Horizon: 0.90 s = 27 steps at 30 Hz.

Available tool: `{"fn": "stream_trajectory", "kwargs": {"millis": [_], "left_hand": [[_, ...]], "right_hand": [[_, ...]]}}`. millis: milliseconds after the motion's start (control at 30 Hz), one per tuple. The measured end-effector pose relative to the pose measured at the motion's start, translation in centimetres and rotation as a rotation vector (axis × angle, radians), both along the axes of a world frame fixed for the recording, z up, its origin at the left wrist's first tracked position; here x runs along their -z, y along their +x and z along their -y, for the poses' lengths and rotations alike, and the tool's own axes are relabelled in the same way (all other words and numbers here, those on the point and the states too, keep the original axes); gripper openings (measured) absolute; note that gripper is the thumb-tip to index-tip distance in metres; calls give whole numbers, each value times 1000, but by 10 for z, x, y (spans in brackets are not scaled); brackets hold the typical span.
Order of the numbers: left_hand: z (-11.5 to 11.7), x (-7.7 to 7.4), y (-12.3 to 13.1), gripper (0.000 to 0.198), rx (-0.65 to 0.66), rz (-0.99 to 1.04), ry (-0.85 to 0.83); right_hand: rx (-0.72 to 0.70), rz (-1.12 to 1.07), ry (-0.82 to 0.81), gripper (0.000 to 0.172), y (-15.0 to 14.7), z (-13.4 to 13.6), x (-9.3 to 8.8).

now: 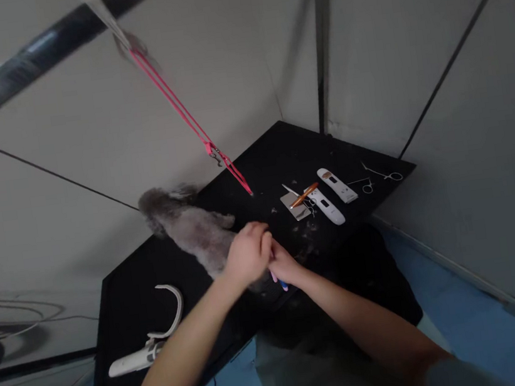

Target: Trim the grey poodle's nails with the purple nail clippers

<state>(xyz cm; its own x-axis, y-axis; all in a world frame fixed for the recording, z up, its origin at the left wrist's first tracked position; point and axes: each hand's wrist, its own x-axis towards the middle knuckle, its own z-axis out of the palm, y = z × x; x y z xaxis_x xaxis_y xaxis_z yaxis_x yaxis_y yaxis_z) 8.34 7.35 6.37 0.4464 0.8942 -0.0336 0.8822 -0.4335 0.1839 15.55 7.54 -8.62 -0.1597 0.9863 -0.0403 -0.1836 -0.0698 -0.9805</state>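
A grey, short-clipped dog (196, 231) is on the black table (132, 285), its head toward the back left and its rear end by my hands. My left hand (249, 252) is closed over the dog's rear, its fingers curled; what they hold is hidden. Touching it from the right, my right hand (284, 261) is wrapped round a slim tool with a pink and blue handle (282, 283), whose handle end sticks out below the fingers. The tool's far end is covered by my hands.
Clippers (328, 207), a second clipper (337, 185), scissors (391, 176) and a metal plate (295, 206) lie at right. A pink loop (179, 105) hangs from a bar (53, 46). A white curved device (135, 361) rests at left.
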Motion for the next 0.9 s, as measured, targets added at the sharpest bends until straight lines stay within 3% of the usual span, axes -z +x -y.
{"fn": "stream_trajectory", "kwargs": {"millis": [67,100,200,300,400,500,633,733,800,900], "left_hand": [[-27,4,7,58,-62,-394,-317],[-38,8,9,63,-58,-471,-433],[-58,24,10,67,-15,-577,-622],[-57,32,8,58,92,-587,-728],[-46,34,5,45,175,-597,-722],[-33,33,-1,21,224,-573,-626],[-23,21,-13,15,252,-514,-616],[-23,3,-21,15,254,-420,-669],[-25,-6,-24,16,260,-310,-682],[-28,-13,-29,18,282,-161,-686]], "right_hand": [[37,13,-25,37,-3,15,4],[46,18,-39,36,-3,20,6],[37,11,-47,30,2,27,12],[28,-47,-30,42,8,37,14],[95,-106,-64,57,11,61,18],[193,-156,-167,50,15,80,25],[276,-223,-275,37,42,71,33],[415,-259,-283,46,67,59,28],[366,-330,-280,48,72,59,19],[122,-445,-301,43,60,66,4]]}}
